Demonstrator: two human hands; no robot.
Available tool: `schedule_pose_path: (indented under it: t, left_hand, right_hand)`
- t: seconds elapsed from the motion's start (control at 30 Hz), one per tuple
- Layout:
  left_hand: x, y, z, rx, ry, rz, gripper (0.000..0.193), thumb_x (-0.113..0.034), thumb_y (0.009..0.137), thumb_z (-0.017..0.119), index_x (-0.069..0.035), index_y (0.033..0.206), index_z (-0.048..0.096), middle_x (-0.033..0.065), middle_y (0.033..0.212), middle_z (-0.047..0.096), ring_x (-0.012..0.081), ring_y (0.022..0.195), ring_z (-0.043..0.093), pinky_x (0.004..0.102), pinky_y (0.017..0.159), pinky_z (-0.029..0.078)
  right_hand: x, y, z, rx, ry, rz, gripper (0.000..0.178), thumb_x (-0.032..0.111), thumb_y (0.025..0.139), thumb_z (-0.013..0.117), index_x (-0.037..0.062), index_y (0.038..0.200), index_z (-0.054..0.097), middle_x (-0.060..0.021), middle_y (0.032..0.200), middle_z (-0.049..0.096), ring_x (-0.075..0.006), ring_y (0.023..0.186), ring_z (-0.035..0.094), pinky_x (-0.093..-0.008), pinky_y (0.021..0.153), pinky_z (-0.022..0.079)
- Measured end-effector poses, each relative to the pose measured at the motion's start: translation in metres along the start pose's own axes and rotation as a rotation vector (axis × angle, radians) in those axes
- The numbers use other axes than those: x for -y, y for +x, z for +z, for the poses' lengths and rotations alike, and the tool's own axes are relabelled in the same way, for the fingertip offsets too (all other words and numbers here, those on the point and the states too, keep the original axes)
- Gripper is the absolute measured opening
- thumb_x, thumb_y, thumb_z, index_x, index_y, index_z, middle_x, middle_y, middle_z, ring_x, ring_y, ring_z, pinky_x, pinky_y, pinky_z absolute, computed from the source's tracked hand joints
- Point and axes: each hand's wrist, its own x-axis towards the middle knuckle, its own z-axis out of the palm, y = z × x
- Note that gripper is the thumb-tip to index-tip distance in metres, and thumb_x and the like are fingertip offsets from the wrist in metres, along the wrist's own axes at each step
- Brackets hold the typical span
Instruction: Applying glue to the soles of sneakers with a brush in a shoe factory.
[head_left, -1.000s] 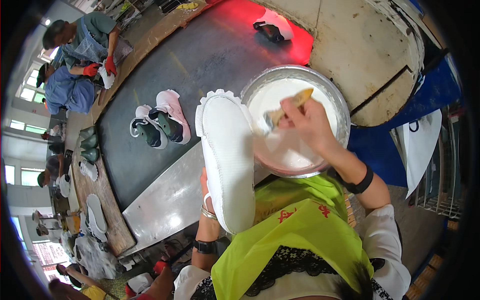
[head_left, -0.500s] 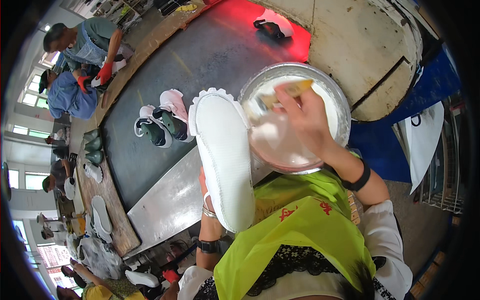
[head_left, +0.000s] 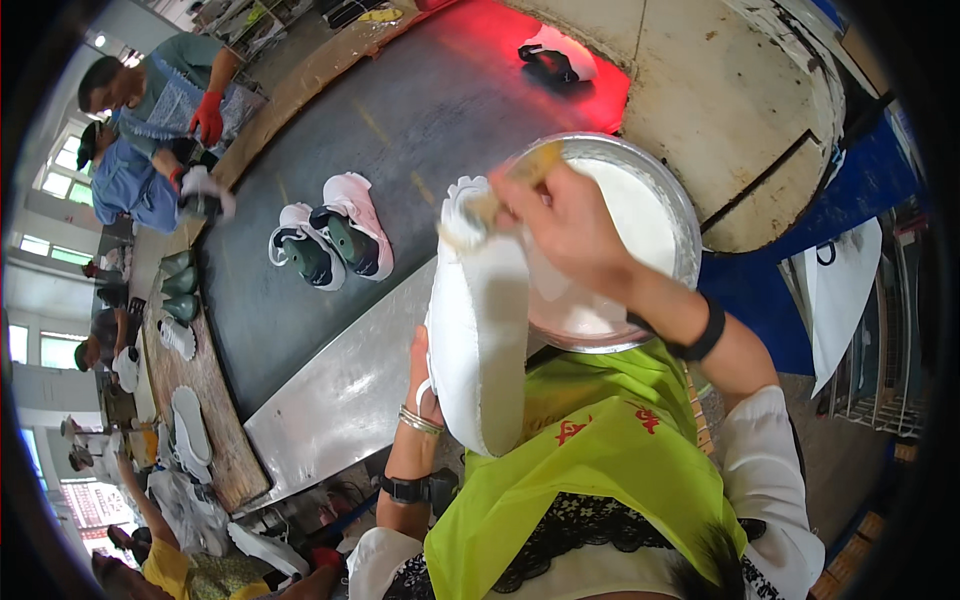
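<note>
My left hand (head_left: 423, 372) is closed around the lower left side of a white shoe (head_left: 480, 350), which stands tilted with its underside partly toward me. Most of the left fingers are behind the shoe. In my right hand (head_left: 570, 215) is a brush with a yellowish handle, and its pale bristles (head_left: 472, 222) press on the shoe's far end, by a scalloped edge. Motion blurs the brush a little. Just right of the shoe stands a round metal bowl (head_left: 690, 225) holding white liquid (head_left: 625, 205), partly behind my right forearm.
A pair of pink-and-white shoes (head_left: 335, 235) on green lasts stands on the dark belt (head_left: 400, 130). Another shoe (head_left: 556, 55) lies under red light at the far end. A metal strip (head_left: 345, 350) edges the belt. Co-workers (head_left: 140, 180) work along the left side, near a white sole (head_left: 190, 430).
My right hand has brought the brush from over the bowl leftward onto the shoe's far end. The shoe has shifted right and turned on its side. A co-worker's hands moved too.
</note>
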Motion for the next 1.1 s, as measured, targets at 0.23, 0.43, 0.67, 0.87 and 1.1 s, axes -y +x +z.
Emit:
schedule_pose_path:
  t: [0.23, 0.43, 0.67, 0.87, 1.1]
  left_hand:
    - [-0.010, 0.046, -0.019, -0.052, -0.043, 0.115, 0.064, -0.050, 0.095, 0.034, -0.006, 0.141, 0.036, 0.0151, 0.132, 0.053, 0.0307, 0.113, 0.057, 0.0430, 0.098, 0.047]
    - [-0.118, 0.174, 0.048, 0.114, 0.155, 0.045, 0.060, -0.050, 0.091, 0.041, -0.004, 0.126, 0.053, 0.0131, 0.116, 0.063, 0.0259, 0.105, 0.062, 0.0406, 0.093, 0.050]
    - [-0.151, 0.510, 0.060, -0.008, 0.094, 0.193, 0.074, -0.064, 0.081, 0.057, -0.003, 0.122, 0.057, 0.0133, 0.120, 0.060, 0.0257, 0.103, 0.061, 0.0403, 0.092, 0.047]
    - [-0.083, 0.565, 0.169, -0.806, 0.684, 0.124, 0.099, -0.080, 0.076, 0.038, 0.011, 0.110, 0.061, 0.0254, 0.119, 0.060, 0.0383, 0.111, 0.058, 0.0452, 0.093, 0.045]
    - [-0.141, 0.502, 0.159, -0.623, 1.274, 0.063, 0.080, -0.068, 0.085, 0.040, -0.003, 0.129, 0.053, 0.0182, 0.140, 0.043, 0.0381, 0.133, 0.036, 0.0509, 0.105, 0.030]
  right_hand:
    - [-0.052, 0.032, -0.046, -0.161, -0.100, 0.211, 0.030, 0.024, 0.095, 0.056, -0.0052, 0.100, 0.060, -0.0084, 0.089, 0.064, -0.0119, 0.077, 0.063, -0.0253, 0.071, 0.054]
    - [-0.039, -0.010, -0.064, -0.220, 0.069, 0.181, 0.022, 0.012, 0.092, 0.061, -0.0026, 0.109, 0.059, -0.0073, 0.092, 0.065, -0.0130, 0.082, 0.063, -0.0285, 0.072, 0.055]
    - [-0.022, -0.010, -0.092, -0.381, -0.021, 0.276, 0.025, 0.008, 0.094, 0.054, -0.0079, 0.113, 0.056, -0.0188, 0.106, 0.064, -0.0224, 0.095, 0.064, -0.0325, 0.077, 0.057]
    - [-0.029, -0.004, -0.121, -0.684, -0.210, 0.336, 0.032, 0.014, 0.093, 0.057, -0.0063, 0.118, 0.053, -0.0182, 0.109, 0.062, -0.0223, 0.093, 0.064, -0.0326, 0.074, 0.057]
    - [-0.028, 0.001, -0.120, -0.546, -0.130, 0.284, 0.035, 0.020, 0.094, 0.058, -0.0043, 0.118, 0.054, -0.0135, 0.111, 0.060, -0.0205, 0.092, 0.063, -0.0304, 0.073, 0.055]
